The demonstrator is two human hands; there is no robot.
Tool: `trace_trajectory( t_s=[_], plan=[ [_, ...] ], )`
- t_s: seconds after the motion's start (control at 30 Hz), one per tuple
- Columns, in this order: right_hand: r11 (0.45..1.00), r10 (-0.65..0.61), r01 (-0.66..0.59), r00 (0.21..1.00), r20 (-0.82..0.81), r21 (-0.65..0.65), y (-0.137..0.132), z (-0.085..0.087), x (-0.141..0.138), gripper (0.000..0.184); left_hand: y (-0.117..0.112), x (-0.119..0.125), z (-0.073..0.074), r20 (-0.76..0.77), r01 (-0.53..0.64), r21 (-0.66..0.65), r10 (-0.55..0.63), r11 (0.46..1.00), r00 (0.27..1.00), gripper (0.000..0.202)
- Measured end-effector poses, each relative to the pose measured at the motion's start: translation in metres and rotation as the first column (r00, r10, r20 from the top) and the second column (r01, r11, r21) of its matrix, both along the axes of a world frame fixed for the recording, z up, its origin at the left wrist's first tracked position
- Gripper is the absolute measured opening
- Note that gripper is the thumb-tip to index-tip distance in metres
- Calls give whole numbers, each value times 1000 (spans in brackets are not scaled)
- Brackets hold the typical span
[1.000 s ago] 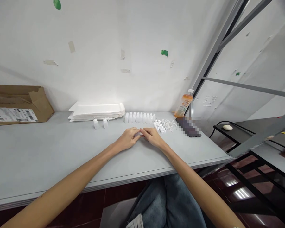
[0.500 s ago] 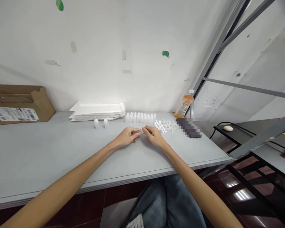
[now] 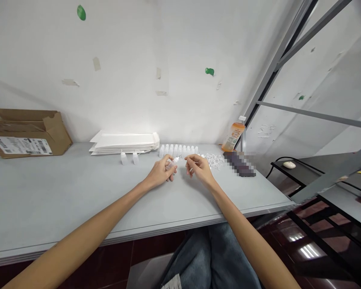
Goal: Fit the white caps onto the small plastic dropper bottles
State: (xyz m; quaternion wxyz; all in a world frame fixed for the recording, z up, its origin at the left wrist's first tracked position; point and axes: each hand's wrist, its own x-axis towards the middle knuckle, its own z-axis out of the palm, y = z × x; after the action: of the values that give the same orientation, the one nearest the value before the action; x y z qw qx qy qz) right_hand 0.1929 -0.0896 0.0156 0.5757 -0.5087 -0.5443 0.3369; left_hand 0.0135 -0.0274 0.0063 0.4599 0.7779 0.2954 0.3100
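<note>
Small translucent squeeze bottle (image 3: 174, 161) with a white top and what looks like a thin dark needle tip is gripped by my left hand (image 3: 161, 171), tilted up to the right. To its right, apart from the bottle, is my right hand (image 3: 197, 166), thumb and forefinger pinched together; whatever may be between them is too small to make out. Behind both hands stands a row of similar bottles (image 3: 179, 150). Two more, one bottle (image 3: 124, 159) and another bottle (image 3: 135, 158), stand to the left. Small white pieces (image 3: 215, 161) lie in a pile past my right hand, which mostly hides the white caps.
A stack of white envelopes (image 3: 123, 142) lies against the wall. At the far left sits an open cardboard box (image 3: 58, 134). An orange drink bottle (image 3: 235, 136) and a blurred dark object (image 3: 240, 163) are at the right, near the metal frame (image 3: 266, 86).
My hands have drawn apart; the right has moved slightly right, away from the bottle. The bottle's top and tip now show in my left hand. The camera has tilted slightly.
</note>
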Motion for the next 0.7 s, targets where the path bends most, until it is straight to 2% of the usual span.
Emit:
trace_trajectory(
  t_s=[0.1,0.17,0.37,0.7],
  plan=[
    [1000,-3,4,999,-39,27,0,0,-1,37,-4,-1,3,-47,92,-7,-92,996,995,32],
    [999,8,-6,998,-58,42,-1,0,-2,36,-7,-1,6,-59,114,4,-114,993,992,32],
    [998,62,-60,995,-72,31,-3,1,-1,33,-7,2,4,-66,25,61,-21,998,998,28],
    [996,83,-81,993,-85,26,0,-2,0,31,-10,1,7,-117,2,116,11,993,993,26]
  ],
)
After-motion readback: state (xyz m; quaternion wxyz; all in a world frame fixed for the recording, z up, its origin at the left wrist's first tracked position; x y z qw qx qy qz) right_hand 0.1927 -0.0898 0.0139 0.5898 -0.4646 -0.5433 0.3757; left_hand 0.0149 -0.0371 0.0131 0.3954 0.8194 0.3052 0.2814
